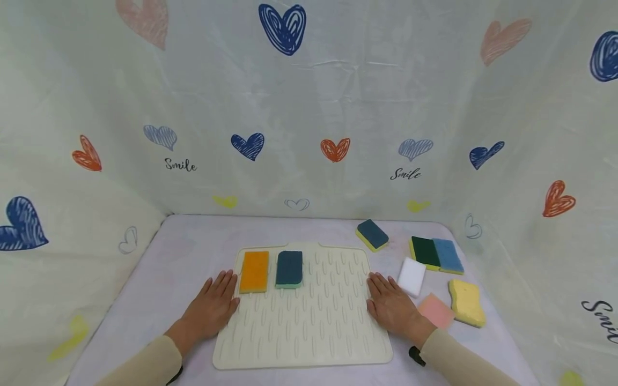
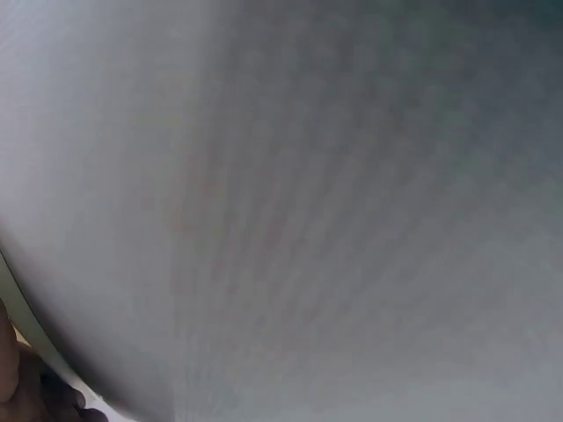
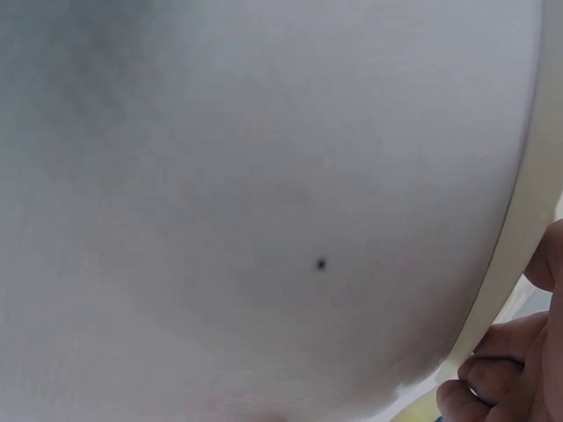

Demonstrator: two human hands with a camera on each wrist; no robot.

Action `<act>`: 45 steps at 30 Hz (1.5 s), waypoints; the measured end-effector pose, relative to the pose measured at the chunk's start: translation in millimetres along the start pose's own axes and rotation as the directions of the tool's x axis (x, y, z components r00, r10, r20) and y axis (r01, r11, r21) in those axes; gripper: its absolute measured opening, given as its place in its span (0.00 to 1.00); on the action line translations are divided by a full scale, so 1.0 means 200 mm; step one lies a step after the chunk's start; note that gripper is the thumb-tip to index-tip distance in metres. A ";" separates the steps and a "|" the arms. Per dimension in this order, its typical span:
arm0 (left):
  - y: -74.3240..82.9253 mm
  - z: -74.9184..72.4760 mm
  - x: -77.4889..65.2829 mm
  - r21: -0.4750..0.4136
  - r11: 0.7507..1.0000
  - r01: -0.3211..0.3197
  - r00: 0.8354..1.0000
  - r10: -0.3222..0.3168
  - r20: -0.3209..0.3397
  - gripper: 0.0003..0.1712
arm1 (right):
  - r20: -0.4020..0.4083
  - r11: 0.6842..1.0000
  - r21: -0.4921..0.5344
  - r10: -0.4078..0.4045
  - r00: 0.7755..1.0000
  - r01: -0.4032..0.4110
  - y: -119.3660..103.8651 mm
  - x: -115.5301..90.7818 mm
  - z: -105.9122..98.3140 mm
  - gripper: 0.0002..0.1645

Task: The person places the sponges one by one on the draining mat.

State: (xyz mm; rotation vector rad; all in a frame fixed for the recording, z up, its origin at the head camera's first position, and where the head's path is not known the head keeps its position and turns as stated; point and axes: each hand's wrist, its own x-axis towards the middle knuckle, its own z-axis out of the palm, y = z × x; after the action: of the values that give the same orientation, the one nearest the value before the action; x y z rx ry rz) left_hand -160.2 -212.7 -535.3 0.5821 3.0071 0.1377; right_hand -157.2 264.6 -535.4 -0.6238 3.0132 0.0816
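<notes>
A cream mat [image 1: 304, 327] with raised ridges lies on the table between both hands. On its upper left part are an orange sponge [image 1: 254, 272] and, to the right of it, a dark blue sponge [image 1: 289, 268] with a green underside. My left hand [image 1: 212, 304] rests palm down along the mat's left edge, fingers extended. At the opposite edge my right hand [image 1: 393, 305] lies likewise, its fingertips at the mat's border. Neither hand grips anything. Each wrist view is mostly blurred cloth, with fingers [image 2: 53, 391] in the left one's lower corner and fingers [image 3: 493, 378] in the right one's.
Right of the mat lie a blue-and-yellow sponge [image 1: 372, 235], a dark green sponge [image 1: 425, 252], a blue sponge [image 1: 448, 255], a white block [image 1: 412, 276], a pink square [image 1: 436, 310] partly behind the right hand, and a yellow sponge [image 1: 466, 302]. Heart-printed cloth [image 1: 367, 182] surrounds the table.
</notes>
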 end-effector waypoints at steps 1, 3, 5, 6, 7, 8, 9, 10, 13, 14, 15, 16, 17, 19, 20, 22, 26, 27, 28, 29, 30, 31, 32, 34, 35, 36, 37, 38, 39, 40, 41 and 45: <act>0.00 0.00 0.00 -0.003 1.000 0.001 1.000 -0.001 0.000 0.38 | -0.001 1.000 -0.003 -0.002 1.000 0.002 0.00 0.00 0.00 0.38; 0.01 0.00 0.00 -0.011 1.000 0.002 1.000 -0.002 -0.003 0.38 | -0.005 1.000 -0.008 -0.011 1.000 0.011 0.01 0.00 -0.01 0.38; 0.01 0.00 0.00 -0.025 1.000 0.003 1.000 -0.003 -0.002 0.38 | -0.006 1.000 -0.017 -0.019 1.000 0.019 0.02 0.00 -0.02 0.39; 0.01 0.01 0.00 -0.030 1.000 0.003 1.000 -0.003 0.000 0.39 | -0.006 0.999 -0.024 -0.025 1.000 0.024 0.03 0.01 -0.03 0.39; 0.01 0.01 0.00 -0.035 0.999 0.006 1.000 -0.006 0.003 0.39 | -0.007 0.999 -0.026 -0.028 1.000 0.028 0.03 0.01 -0.04 0.39; 0.01 0.01 0.00 -0.040 0.999 0.008 1.000 -0.008 0.005 0.39 | -0.008 0.999 -0.026 -0.034 0.999 0.034 0.04 0.01 -0.04 0.39; 0.01 0.01 0.00 -0.047 0.999 0.010 1.000 -0.009 0.007 0.39 | -0.008 0.999 -0.026 -0.036 0.999 0.036 0.04 0.01 -0.06 0.39; 0.01 0.01 0.00 -0.051 0.999 0.011 1.000 -0.011 0.010 0.39 | -0.009 0.999 -0.034 -0.040 0.999 0.039 0.05 0.01 -0.06 0.39; 0.01 0.01 0.01 -0.054 0.998 0.019 1.000 -0.018 0.018 0.40 | -0.036 0.997 -0.065 -0.049 0.998 0.046 0.09 0.00 -0.09 0.40; 0.01 0.01 0.01 -0.055 0.998 0.022 1.000 -0.021 0.019 0.40 | -0.049 0.996 -0.080 -0.052 0.997 0.048 0.11 0.00 -0.10 0.41; 0.01 0.01 0.01 -0.054 0.998 0.025 0.999 -0.024 0.022 0.40 | -0.067 0.994 -0.097 -0.055 0.996 0.048 0.14 0.00 -0.12 0.42; 0.01 0.02 0.01 -0.055 0.998 0.028 0.999 -0.027 0.025 0.40 | -0.085 0.992 -0.119 -0.058 0.995 0.048 0.16 0.01 -0.13 0.42; 0.01 0.02 0.01 -0.058 0.998 0.031 0.999 -0.030 0.028 0.40 | -0.100 0.990 -0.136 -0.056 0.993 0.042 0.19 0.01 -0.15 0.43; 0.01 0.02 0.01 -0.060 0.998 0.036 0.999 -0.034 0.032 0.40 | -0.132 0.987 -0.156 -0.056 0.990 0.035 0.25 0.03 -0.19 0.44; 0.01 0.02 0.01 -0.063 0.997 0.038 0.999 -0.036 0.033 0.40 | -0.140 0.985 -0.167 -0.055 0.989 0.031 0.28 0.04 -0.22 0.44; 0.01 0.02 0.01 -0.069 0.997 0.040 0.999 -0.038 0.034 0.40 | -0.151 0.981 -0.193 -0.056 0.987 0.027 0.35 0.07 -0.27 0.46; 0.01 0.03 0.01 -0.066 0.997 0.041 0.999 -0.039 0.032 0.40 | -0.147 0.967 -0.251 -0.068 0.987 0.030 0.46 0.15 -0.37 0.49; 0.01 0.03 0.01 -0.064 0.997 0.040 0.999 -0.038 0.033 0.40 | -0.147 0.963 -0.268 -0.073 0.986 0.031 0.49 0.18 -0.40 0.49; 0.01 0.03 0.01 -0.063 0.997 0.038 0.999 -0.036 0.033 0.40 | -0.146 0.960 -0.276 -0.076 0.986 0.033 0.51 0.20 -0.42 0.50; 0.01 0.02 0.01 -0.065 0.997 0.034 0.999 -0.032 0.030 0.39 | -0.147 0.958 -0.285 -0.079 0.986 0.035 0.53 0.23 -0.44 0.50; 0.01 0.02 0.01 -0.069 0.997 0.030 0.999 -0.028 0.026 0.39 | -0.151 0.956 -0.290 -0.084 0.985 0.037 0.55 0.25 -0.46 0.51; 0.01 0.02 0.01 -0.074 0.997 0.025 0.999 -0.024 0.022 0.39 | -0.155 0.956 -0.291 -0.087 0.984 0.039 0.57 0.28 -0.48 0.51; 0.01 0.01 0.01 -0.081 0.996 0.021 1.000 -0.019 0.018 0.39 | -0.160 0.955 -0.295 -0.090 0.983 0.039 0.59 0.31 -0.49 0.52; 0.01 0.01 0.00 -0.087 0.996 0.011 1.000 -0.010 0.010 0.39 | -0.166 0.952 -0.304 -0.097 0.981 0.043 0.61 0.36 -0.51 0.52; 0.01 0.00 0.00 -0.087 0.996 0.009 1.000 -0.009 0.009 0.39 | -0.167 0.948 -0.314 -0.103 0.981 0.047 0.62 0.39 -0.52 0.52; 0.01 0.01 0.00 -0.081 0.997 0.010 1.000 -0.009 0.011 0.38 | -0.163 0.946 -0.320 -0.109 0.981 0.051 0.62 0.42 -0.52 0.52; 0.01 0.01 0.00 -0.078 0.997 0.010 1.000 -0.010 0.013 0.39 | -0.156 0.943 -0.327 -0.115 0.981 0.058 0.63 0.44 -0.51 0.52; 0.01 0.01 0.00 -0.072 0.997 0.010 1.000 -0.009 0.014 0.39 | -0.146 0.941 -0.332 -0.120 0.982 0.066 0.63 0.46 -0.51 0.52; 0.00 0.02 0.00 -0.066 0.998 0.009 1.000 -0.008 0.015 0.39 | -0.131 0.938 -0.338 -0.125 0.984 0.074 0.63 0.48 -0.50 0.53; 0.00 0.02 0.00 -0.066 0.998 0.011 1.000 -0.010 0.012 0.39 | -0.117 0.933 -0.350 -0.138 0.984 0.089 0.62 0.51 -0.49 0.53; -0.01 0.03 0.00 -0.068 0.998 0.012 1.000 -0.012 0.009 0.39 | -0.100 0.927 -0.360 -0.149 0.984 0.104 0.62 0.53 -0.49 0.53; -0.03 0.04 -0.01 -0.097 0.995 0.004 1.000 -0.005 -0.011 0.39 | -0.049 0.905 -0.389 -0.205 0.977 0.171 0.62 0.62 -0.45 0.50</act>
State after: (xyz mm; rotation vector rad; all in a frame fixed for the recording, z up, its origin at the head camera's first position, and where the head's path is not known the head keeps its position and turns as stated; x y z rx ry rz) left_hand -159.4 -217.6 -543.4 0.5668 2.9918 0.2853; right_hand -324.8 322.4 -450.2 -0.9709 3.0193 0.6646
